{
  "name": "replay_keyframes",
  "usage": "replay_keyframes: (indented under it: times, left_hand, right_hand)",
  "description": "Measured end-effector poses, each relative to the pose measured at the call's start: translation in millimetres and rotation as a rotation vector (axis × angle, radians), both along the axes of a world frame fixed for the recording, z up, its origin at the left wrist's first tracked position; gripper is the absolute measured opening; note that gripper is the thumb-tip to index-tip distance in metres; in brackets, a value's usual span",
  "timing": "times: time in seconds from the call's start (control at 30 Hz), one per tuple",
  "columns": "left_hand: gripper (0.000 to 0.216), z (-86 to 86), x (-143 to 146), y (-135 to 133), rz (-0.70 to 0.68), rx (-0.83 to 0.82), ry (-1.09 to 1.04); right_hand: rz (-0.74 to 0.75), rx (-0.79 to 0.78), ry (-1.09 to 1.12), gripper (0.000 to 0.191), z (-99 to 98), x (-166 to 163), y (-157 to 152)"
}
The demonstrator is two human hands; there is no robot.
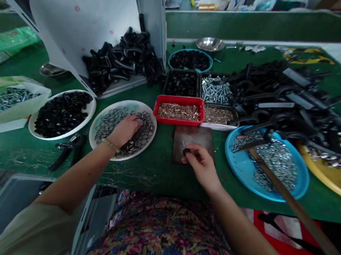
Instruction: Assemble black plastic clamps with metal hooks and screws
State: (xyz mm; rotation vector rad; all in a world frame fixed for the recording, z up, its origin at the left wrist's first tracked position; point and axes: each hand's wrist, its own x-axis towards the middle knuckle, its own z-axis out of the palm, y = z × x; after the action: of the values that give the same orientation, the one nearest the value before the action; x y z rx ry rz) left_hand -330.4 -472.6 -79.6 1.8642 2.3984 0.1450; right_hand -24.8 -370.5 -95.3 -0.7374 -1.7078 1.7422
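Observation:
My left hand [126,130] reaches down into a white bowl [93,131] of small metal rings [110,119]; its fingertips are lost among the rings, so its grip does not show. Between the thumb and fingers of my right hand [201,163] is a small black knob [185,151] with a thin metal screw [183,143] sticking up from it. That hand is closed in a pinch, just above a dark square metal plate [186,132] on the green table.
Left of me are a bowl of black parts [63,115] and a black handle tool [69,151]. Ahead stands a red tray [176,122] of brass-coloured pins. A hammer [281,189] lies across the blue basin [303,186], its handle past the table edge. Black assemblies [282,94] are piled behind.

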Motion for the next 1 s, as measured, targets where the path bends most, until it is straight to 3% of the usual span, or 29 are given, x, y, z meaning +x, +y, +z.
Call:
replay_keyframes:
  times: [0.1, 0.17, 0.23, 0.33, 0.4, 0.5, 0.6, 0.67, 0.8, 0.9, 1.0]
  left_hand:
    - [0.024, 7.1, 6.7, 1.3, 0.048, 0.08, -0.077]
    - [0.02, 16.7, 23.8, 2.1, 0.158, 0.149, -0.242]
    - [0.019, 26.0, 49.6, 5.7, 0.258, 0.193, -0.521]
    - [0.029, 34.2, 98.6, 17.9, 0.23, 0.183, -1.036]
    - [0.044, 36.5, 131.4, 30.4, 0.177, 0.127, -1.281]
    - [0.056, 38.7, 173.8, 55.8, 0.047, 0.0, -1.414]
    - [0.055, 37.3, 215.8, 89.9, -0.168, -0.07, -1.378]
    - [0.045, 30.0, 249.4, 115.5, -0.309, -0.019, -1.257]
    - [0.029, 2.9, 318.6, 158.1, -0.702, 0.054, -0.677]
    - [0.035, -13.8, 348.2, 171.3, -0.846, 0.048, -0.41]
    - [0.035, -20.7, 352.8, 173.9, -0.857, 0.055, -0.407]
  right_hand:
    - [0.001, 0.077, 0.009, 0.016, 2.0, 8.0, -2.4]
    - [0.08, 0.257, -0.015, 0.015, 7.3, 16.7, -4.6]
    - [0.242, 0.483, -0.037, 0.021, 14.5, 24.8, -6.1]
    - [0.402, 0.711, -0.039, 0.026, 23.5, 34.7, -3.3]
    - [0.341, 0.765, -0.062, 0.032, 25.7, 44.0, 2.6]
    - [0.169, 0.79, -0.085, 0.04, 23.0, 70.0, 15.0]
    - [-0.022, 0.741, -0.064, 0.033, 16.1, 112.3, 26.7]
    - [-0.239, 0.605, -0.049, 0.026, 11.6, 145.3, 33.2]
    - [-0.623, 0.321, 0.06, 0.019, 7.4, 204.3, 43.7]
    - [-0.706, 0.278, 0.109, 0.022, 6.7, 230.1, 45.8]
    - [-0.697, 0.288, 0.112, 0.022, 5.9, 236.3, 43.1]
